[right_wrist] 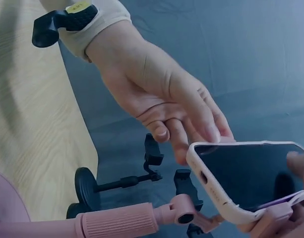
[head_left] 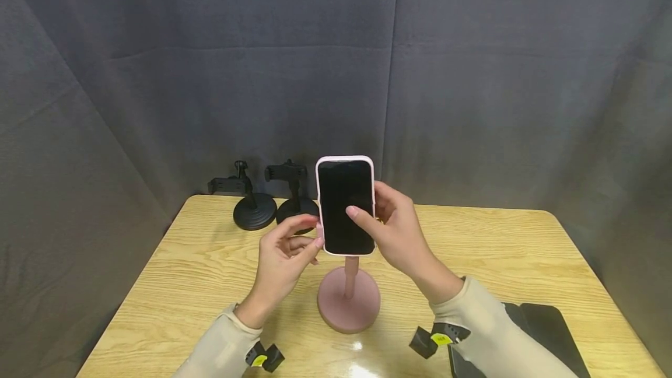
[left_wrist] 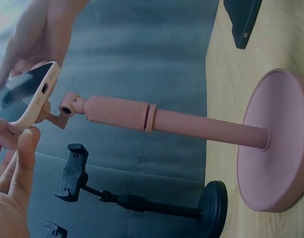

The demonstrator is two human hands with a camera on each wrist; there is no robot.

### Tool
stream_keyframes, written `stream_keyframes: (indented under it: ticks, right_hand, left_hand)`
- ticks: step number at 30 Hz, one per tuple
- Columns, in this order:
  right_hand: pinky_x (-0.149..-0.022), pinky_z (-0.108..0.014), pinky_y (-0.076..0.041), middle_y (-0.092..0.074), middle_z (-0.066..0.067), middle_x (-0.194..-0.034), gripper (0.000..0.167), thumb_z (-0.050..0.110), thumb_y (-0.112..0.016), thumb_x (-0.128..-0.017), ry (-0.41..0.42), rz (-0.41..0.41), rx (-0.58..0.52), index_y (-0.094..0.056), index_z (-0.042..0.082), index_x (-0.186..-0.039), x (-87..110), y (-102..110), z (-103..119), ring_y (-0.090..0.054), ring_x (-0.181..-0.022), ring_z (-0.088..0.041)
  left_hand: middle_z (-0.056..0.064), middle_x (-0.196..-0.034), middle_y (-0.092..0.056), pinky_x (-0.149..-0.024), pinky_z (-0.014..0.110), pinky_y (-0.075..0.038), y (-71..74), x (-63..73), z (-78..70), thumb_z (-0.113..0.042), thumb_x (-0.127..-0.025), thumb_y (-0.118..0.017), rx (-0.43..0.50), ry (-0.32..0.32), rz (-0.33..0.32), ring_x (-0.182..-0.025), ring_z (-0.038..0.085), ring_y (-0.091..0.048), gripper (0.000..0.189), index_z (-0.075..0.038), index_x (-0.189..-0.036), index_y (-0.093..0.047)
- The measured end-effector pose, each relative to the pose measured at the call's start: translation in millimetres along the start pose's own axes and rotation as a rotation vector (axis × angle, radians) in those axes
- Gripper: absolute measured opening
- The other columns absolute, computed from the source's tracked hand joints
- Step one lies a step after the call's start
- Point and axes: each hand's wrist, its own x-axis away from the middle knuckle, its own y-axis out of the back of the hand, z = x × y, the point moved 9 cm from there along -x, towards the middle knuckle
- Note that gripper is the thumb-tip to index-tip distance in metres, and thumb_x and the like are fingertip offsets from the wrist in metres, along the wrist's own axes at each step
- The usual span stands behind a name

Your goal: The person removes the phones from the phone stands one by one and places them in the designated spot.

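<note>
A smartphone (head_left: 346, 206) in a pale pink case stands upright, screen dark, at the top of a pink phone stand (head_left: 349, 302). My right hand (head_left: 401, 232) grips the phone from the right, with the thumb across the screen and the fingers behind. At the phone's left edge my left hand (head_left: 283, 255) pinches a small pink clamp end (left_wrist: 9, 141) of the stand between thumb and fingers. Another pink clamp end (right_wrist: 275, 217) shows at the opposite edge, by the right fingers. The stand's ribbed collar (left_wrist: 117, 112) and hinge show below the phone. Most of the clamp is hidden behind it.
Two black phone stands (head_left: 254, 212) (head_left: 295, 188) with round bases stand at the table's back left. A flat black folded object (head_left: 551, 331) lies front right, partly under the right sleeve. Grey curtains (head_left: 262, 74) hang behind the wooden table (head_left: 173, 308).
</note>
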Motion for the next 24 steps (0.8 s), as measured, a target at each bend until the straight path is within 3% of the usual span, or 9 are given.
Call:
stream_keyframes:
  ticks: [6,8,16,20,24]
  right_hand:
    - [-0.073,-0.033,-0.065,-0.072,-0.034,-0.104,0.028,-0.003,-0.066,-0.094,-0.027,0.010,-0.001,-0.063,-0.010,-0.122,-1.2,-1,-6,-0.076,-0.081,-0.008]
    - [-0.072,-0.032,-0.065,-0.072,-0.034,-0.102,0.028,-0.002,-0.066,-0.095,-0.027,-0.001,0.006,-0.063,-0.010,-0.121,-0.6,-1,-8,-0.076,-0.080,-0.007]
    - [-0.068,-0.033,-0.065,-0.072,-0.036,-0.098,0.025,-0.004,-0.066,-0.094,-0.017,-0.044,-0.009,-0.063,-0.011,-0.119,2.0,0,-10,-0.076,-0.077,-0.006]
    - [-0.066,-0.032,-0.064,-0.070,-0.038,-0.097,0.024,-0.005,-0.065,-0.094,0.005,-0.069,-0.030,-0.063,-0.012,-0.117,2.8,-1,-11,-0.075,-0.076,-0.005]
    - [-0.068,-0.033,-0.065,-0.069,-0.039,-0.102,0.026,-0.005,-0.064,-0.095,0.020,-0.090,-0.053,-0.061,-0.013,-0.120,3.7,-4,-13,-0.076,-0.080,-0.005]
  left_hand:
    - [0.023,-0.108,-0.070,-0.056,0.025,-0.059,-3.0,-4.9,0.9,0.009,-0.094,-0.061,-0.040,-0.010,0.037,-0.074,0.007,-0.071,0.033,0.009,-0.126,-0.059]
    - [0.029,-0.103,-0.067,-0.057,0.025,-0.059,-5.9,-7.9,1.1,0.006,-0.098,-0.056,-0.044,-0.016,0.053,-0.072,0.008,-0.070,0.030,0.010,-0.127,-0.057]
    - [0.019,-0.076,-0.063,-0.051,0.023,-0.056,-22.6,-14.3,1.7,-0.003,-0.107,-0.044,-0.126,-0.068,0.072,-0.057,0.007,-0.059,0.023,0.008,-0.117,-0.062]
    - [0.012,-0.063,-0.054,-0.042,0.019,-0.047,-28.0,-13.6,-0.3,-0.004,-0.108,-0.042,-0.199,-0.157,0.030,-0.046,0.008,-0.050,0.021,0.003,-0.105,-0.061]
    - [0.007,-0.062,-0.049,-0.045,0.017,-0.040,-30.0,-12.2,-5.5,-0.021,-0.111,-0.037,-0.342,-0.294,-0.047,-0.052,0.006,-0.046,0.033,-0.001,-0.096,-0.058]
